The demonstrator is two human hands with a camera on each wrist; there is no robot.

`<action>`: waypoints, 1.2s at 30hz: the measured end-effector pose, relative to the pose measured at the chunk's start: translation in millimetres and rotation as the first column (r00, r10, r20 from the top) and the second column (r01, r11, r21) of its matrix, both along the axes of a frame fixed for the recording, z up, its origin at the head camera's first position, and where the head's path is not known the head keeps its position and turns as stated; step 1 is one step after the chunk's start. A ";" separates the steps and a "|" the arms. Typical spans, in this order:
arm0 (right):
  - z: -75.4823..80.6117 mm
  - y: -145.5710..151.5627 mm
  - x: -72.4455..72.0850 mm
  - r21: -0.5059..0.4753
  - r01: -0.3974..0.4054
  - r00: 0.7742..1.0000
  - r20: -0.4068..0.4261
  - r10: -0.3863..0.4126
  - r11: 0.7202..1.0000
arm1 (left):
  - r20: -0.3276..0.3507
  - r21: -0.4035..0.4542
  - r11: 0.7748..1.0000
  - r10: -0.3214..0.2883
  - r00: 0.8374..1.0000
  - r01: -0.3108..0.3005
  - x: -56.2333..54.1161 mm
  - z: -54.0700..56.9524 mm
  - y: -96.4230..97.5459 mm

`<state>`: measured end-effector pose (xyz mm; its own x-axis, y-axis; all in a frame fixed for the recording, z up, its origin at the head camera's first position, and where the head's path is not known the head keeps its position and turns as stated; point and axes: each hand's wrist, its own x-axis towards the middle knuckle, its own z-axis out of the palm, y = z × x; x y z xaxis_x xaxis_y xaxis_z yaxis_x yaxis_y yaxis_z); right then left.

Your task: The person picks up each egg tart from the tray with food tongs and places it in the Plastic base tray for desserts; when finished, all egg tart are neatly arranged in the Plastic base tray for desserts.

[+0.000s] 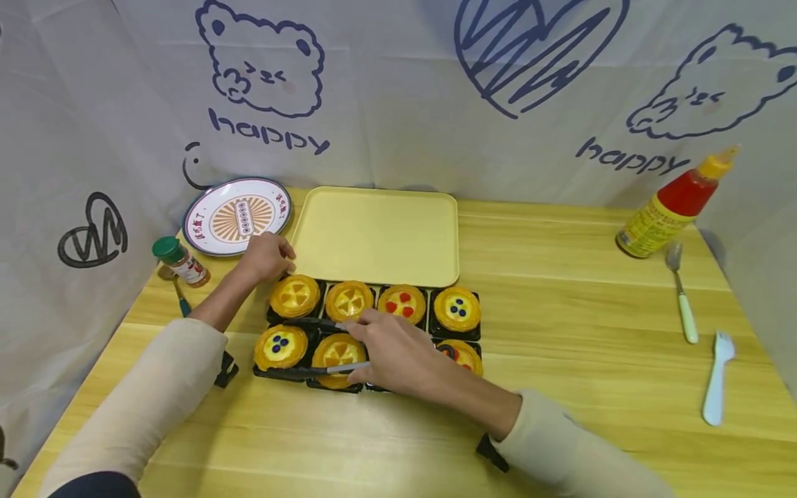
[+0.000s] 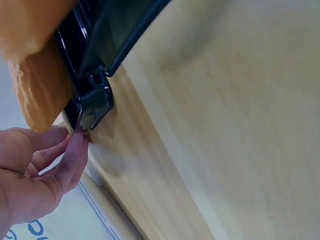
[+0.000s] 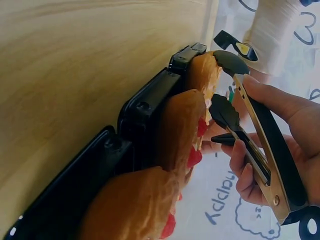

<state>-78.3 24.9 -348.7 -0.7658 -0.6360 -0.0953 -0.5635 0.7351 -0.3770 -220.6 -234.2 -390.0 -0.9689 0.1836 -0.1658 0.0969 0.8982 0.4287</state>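
Observation:
My right hand (image 1: 398,353) grips black-tipped metal tongs (image 3: 267,145). The tongs' spread arms lie either side of the front-left egg tart (image 1: 280,347), which has blue berries on top. My left hand (image 1: 268,256) is at the near left corner of a yellow tray (image 1: 373,235); in the left wrist view its thumb and fingers (image 2: 75,155) pinch an edge there, beside a tart's black holder (image 2: 95,102). Several tarts sit in black holders in two rows, including a red-topped tart (image 1: 401,303) and a wedge-topped tart (image 1: 295,296). My right hand hides part of the front row.
A round plate (image 1: 205,238) leans near the wall at back left, with a green-capped shaker (image 1: 180,261) and a spoon (image 1: 182,304) before it. On the right are a red sauce bottle (image 1: 675,207), a spoon (image 1: 683,304) and a pale blue fork (image 1: 716,387). Cloth walls border the table.

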 end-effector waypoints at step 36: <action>-1.3 202.7 5.0 0.037 0.537 0.836 -0.161 -0.525 0.843 | -0.021 0.008 1.000 -0.027 0.999 0.028 1.8 0.6 0.7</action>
